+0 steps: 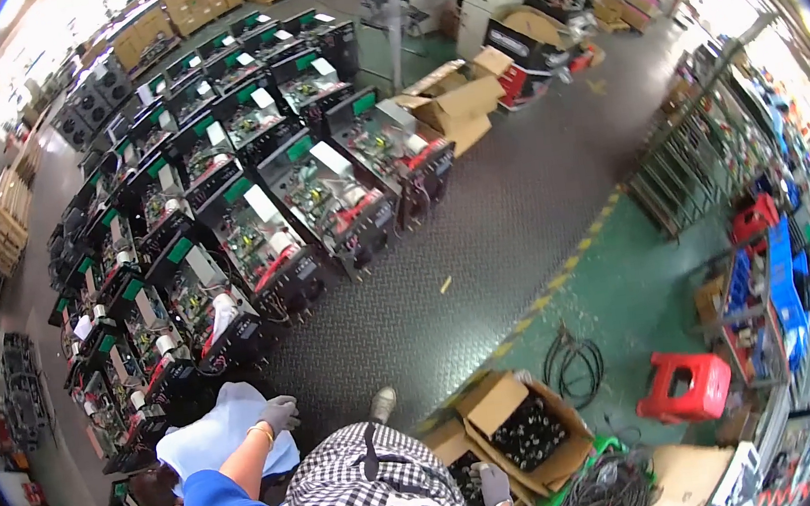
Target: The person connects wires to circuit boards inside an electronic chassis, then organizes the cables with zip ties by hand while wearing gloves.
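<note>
Both of my hands wear grey gloves. My left hand [281, 414] hovers at the edge of a pale blue cloth-like bundle [214, 437], its fingers loosely apart with nothing visible in them. At the lower right, my right hand [494, 484] rests by an open cardboard box [443, 440] with black parts in it. Its fingers stretch toward the box's edge, and no held thing shows. Beside that stands another open cardboard box [574, 436], filled with small black parts [531, 434].
Rows of open machine chassis [258, 235] with exposed circuit boards stand to the left and ahead. A red stool [685, 386], a coiled black cable [574, 364] and a bundle of cables [607, 495] lie to the right. Ahead sits an open carton [458, 102]; a metal rack [681, 176] stands far right.
</note>
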The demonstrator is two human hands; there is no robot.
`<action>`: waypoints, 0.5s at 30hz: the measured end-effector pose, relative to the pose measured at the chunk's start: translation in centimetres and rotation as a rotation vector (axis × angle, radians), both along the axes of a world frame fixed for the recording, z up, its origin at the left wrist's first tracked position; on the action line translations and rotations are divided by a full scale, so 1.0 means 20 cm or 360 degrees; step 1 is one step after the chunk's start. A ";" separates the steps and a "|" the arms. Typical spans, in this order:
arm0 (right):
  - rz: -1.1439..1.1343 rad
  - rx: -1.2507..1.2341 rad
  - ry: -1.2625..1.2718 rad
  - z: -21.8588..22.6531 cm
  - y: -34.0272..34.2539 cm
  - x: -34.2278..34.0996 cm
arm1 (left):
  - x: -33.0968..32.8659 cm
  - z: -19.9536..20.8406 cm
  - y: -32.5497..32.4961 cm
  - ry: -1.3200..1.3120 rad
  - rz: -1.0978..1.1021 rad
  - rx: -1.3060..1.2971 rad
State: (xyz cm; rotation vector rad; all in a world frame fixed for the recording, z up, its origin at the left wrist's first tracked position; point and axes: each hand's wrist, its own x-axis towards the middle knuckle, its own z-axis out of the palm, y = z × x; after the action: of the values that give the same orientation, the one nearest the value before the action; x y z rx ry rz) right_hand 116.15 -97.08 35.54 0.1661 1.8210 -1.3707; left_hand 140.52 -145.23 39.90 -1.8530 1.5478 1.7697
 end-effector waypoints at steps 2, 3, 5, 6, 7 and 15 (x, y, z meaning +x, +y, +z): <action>-0.0105 -0.0055 -0.0043 0.11 -0.13 -0.13 | -0.06 -0.03 -0.09 -0.0089 0.0008 0.0033; -0.0241 -0.0102 -0.0105 0.13 -0.18 -0.18 | -0.11 -0.04 -0.12 -0.0079 0.0038 0.0020; -0.0300 -0.0130 -0.0090 0.14 -0.20 -0.20 | -0.25 -0.08 -0.14 -0.0150 0.0015 0.0221; -0.0152 -0.0003 -0.0146 0.02 -0.11 -0.19 | -0.41 -0.03 -0.13 -0.0195 -0.0151 0.0212; 0.0377 0.0254 -0.0019 0.35 -0.19 -0.28 | -0.33 -0.19 -0.21 -0.0096 -0.0146 0.0328; 0.0711 0.0717 0.0049 0.27 -0.28 -0.76 | -1.54 0.07 -0.18 0.0038 -0.1240 -0.0233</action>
State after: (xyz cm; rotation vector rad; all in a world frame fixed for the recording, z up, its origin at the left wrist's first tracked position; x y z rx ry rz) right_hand 100.90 -102.64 40.96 -0.0312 2.0182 -0.6506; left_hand 109.69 -148.82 41.31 -1.0175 2.0579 1.3290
